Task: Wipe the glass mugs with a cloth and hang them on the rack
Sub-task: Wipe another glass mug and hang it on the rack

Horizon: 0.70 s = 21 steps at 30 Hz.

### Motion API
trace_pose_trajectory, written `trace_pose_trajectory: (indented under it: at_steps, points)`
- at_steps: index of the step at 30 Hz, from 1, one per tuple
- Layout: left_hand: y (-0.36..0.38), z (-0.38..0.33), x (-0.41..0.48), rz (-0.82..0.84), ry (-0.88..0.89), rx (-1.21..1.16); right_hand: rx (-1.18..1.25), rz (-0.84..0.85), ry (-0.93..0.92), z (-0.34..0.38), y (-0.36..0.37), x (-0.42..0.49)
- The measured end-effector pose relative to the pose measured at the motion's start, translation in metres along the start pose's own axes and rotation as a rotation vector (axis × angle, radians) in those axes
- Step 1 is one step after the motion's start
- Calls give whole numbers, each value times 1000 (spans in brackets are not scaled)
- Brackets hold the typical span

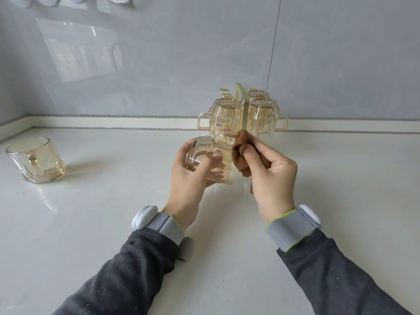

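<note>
Left hand [188, 176] grips mug [211, 162]; counter [113, 212] open leftward.

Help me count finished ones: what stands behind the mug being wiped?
The gold rack with three amber mugs hung upside down: left mug, front right mug, rear right mug. The held mug and brown cloth cover the rack's base and parts of the rims.

An amber glass mug [210, 160] is gripped on its side by the left hand [188, 176] while a brown cloth [241, 153] is pinched against its handle by the right hand [272, 178], before a gold rack [241, 96].
</note>
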<state>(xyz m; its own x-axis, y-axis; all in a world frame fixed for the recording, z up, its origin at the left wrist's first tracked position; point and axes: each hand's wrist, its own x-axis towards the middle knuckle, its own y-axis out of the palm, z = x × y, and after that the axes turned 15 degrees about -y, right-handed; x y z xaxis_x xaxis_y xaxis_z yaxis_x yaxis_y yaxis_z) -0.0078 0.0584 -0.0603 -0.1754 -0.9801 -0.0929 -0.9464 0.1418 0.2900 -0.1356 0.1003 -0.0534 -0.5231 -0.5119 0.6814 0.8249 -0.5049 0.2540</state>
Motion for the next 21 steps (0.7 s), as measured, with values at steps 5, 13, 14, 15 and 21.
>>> trace_pose_trajectory:
  at_steps: [5,13,14,15,21]
  points:
    - [1,0,0,12,-17,25,-15,-1,5,-3,-1,-1]
    - [-1,7,2,-69,162,260,-303,52,-283,-7,-7,1]
    - [-2,7,3,-83,189,288,-393,88,-380,-8,-7,1]
    - [-3,8,4,-98,208,312,-463,116,-470,-10,-9,2]
    - [-3,9,-1,-134,292,452,-656,262,-767,-17,-9,3]
